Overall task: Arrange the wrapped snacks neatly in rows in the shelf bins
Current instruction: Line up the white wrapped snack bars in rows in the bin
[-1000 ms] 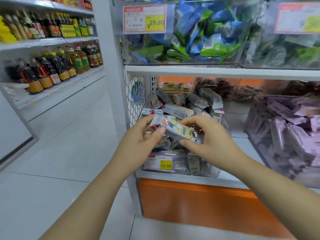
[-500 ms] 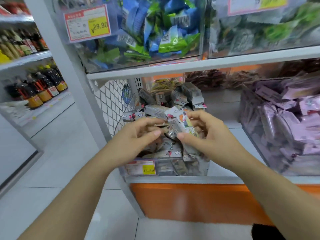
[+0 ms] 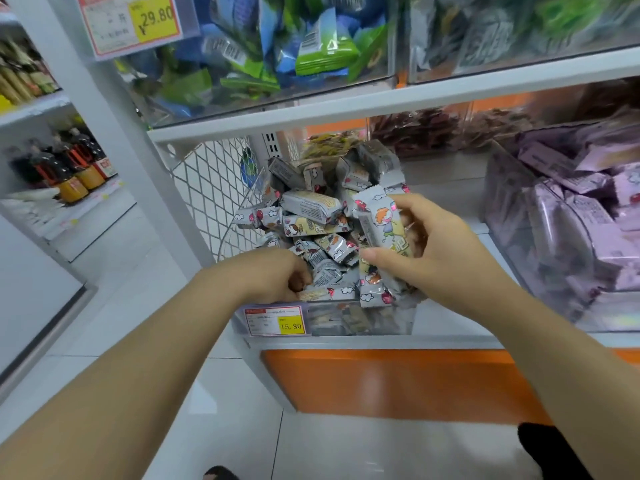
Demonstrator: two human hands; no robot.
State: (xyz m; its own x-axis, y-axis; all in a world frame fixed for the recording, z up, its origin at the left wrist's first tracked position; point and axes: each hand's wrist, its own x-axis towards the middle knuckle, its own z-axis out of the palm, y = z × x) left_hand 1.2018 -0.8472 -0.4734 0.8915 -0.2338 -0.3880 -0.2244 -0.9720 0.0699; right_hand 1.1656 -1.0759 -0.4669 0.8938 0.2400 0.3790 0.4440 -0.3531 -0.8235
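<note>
Shiny, crinkly snack pack [image 3: 382,223] stands upright, pinched in the right hand [image 3: 436,251] just above the messy pile [image 3: 311,209] in the clear plastic bin [image 3: 363,322]. Left hand [image 3: 273,271] is curled into the pile's front, can't tell if it's grabbing anything.

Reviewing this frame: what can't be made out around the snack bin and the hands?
Head view:
- Left hand: fingers buried in the snack pile, so whether they hold a snack is hidden.
- Wrapped snack in the right hand: partly covered by the thumb.
- Price tag on the clear bin: small print too small.
- Green and blue packets above: blurred, labels unreadable.
</note>
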